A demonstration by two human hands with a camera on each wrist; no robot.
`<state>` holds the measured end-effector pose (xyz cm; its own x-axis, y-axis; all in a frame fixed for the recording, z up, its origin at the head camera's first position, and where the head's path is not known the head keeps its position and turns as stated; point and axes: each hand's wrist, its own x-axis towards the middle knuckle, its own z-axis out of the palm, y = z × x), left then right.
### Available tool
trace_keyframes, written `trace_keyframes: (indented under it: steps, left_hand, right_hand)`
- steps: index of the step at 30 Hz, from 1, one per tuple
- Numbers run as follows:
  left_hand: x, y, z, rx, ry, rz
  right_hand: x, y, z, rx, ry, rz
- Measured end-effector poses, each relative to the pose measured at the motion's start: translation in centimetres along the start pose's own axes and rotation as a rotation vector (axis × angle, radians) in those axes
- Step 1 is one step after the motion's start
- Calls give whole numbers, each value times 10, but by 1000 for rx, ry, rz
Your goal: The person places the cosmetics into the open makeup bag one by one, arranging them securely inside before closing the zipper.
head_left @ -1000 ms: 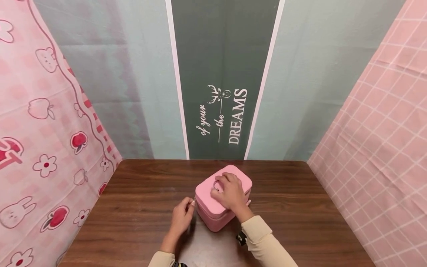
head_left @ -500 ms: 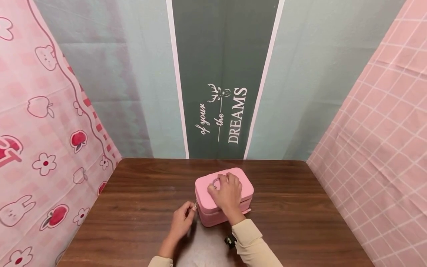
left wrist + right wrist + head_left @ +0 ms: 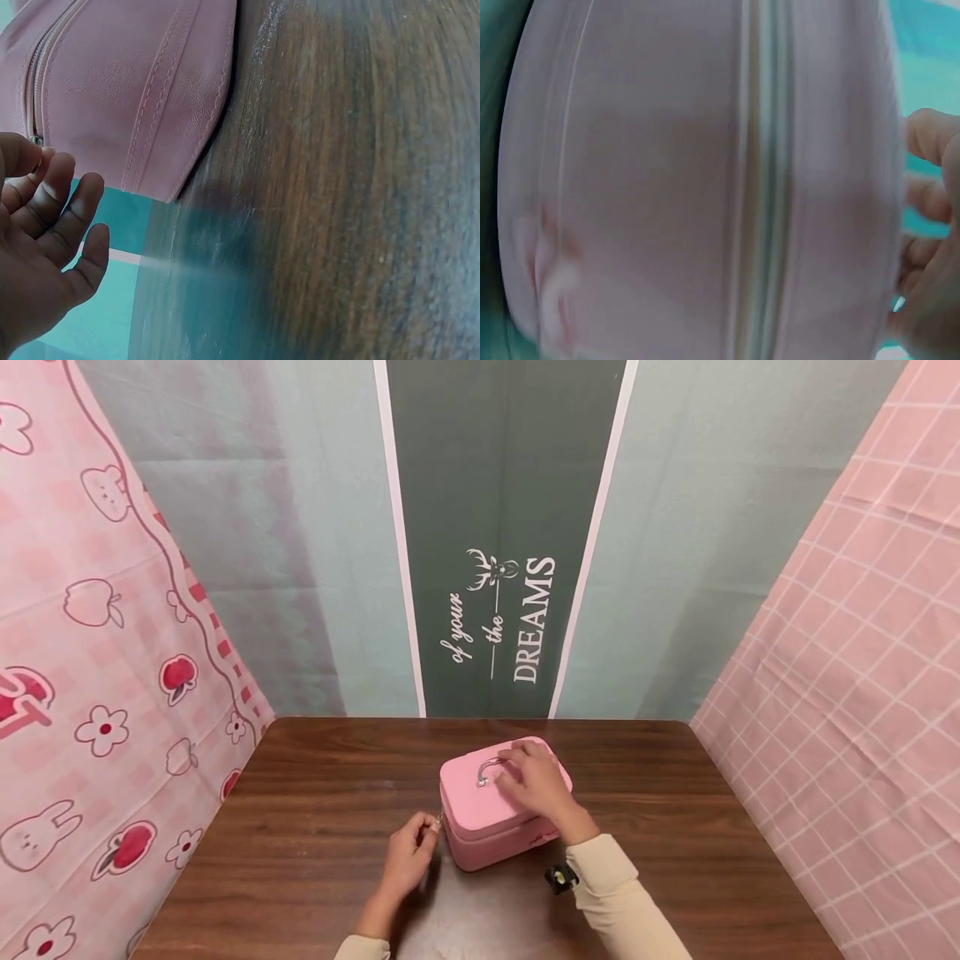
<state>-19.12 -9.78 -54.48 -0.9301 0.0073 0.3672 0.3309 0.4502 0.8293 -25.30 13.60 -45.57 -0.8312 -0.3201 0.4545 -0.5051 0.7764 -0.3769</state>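
A pink zip-up case with a rounded lid stands upright on the brown wooden table. On its near left corner my left hand pinches the small metal zipper pull between thumb and index finger, its other fingers loosely bent in the left wrist view. My right hand rests over the right part of the lid, fingers spread beside the silvery arched carry handle and not wrapped round it. The right wrist view shows the zipper track along the case's side, with the right fingers at the lid's edge.
The wooden table ends at a back edge against a hanging green cloth with white lettering. Pink patterned cloths hang on the left and right. A small pink loop sticks out low on the case's front.
The case has turned so that its long front faces me more. My right hand has let go of the handle and shifted right over the lid. The left hand keeps its pinch.
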Motion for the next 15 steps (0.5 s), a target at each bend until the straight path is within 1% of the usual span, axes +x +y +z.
trace_keyframes:
  steps: [2,5,6,9,12,15]
  left_hand:
    - [1,1,0,0,-2,1]
    - [1,1,0,3,-4,5]
    - [1,1,0,1,-4,7]
    - [0,1,-1,-1,-6,2]
    - [0,0,-1,-3,-11,0]
    - [1,0,-1,0,-10,12]
  right_hand:
    - [2,17,-2,-13,26,-68]
    - [3,40,0,-27,54,-88]
    - [2,44,1,-24,59,-83]
    - [1,52,4,16,34,-35]
    - [1,51,5,78,12,16]
    - [1,49,6,92,16,54]
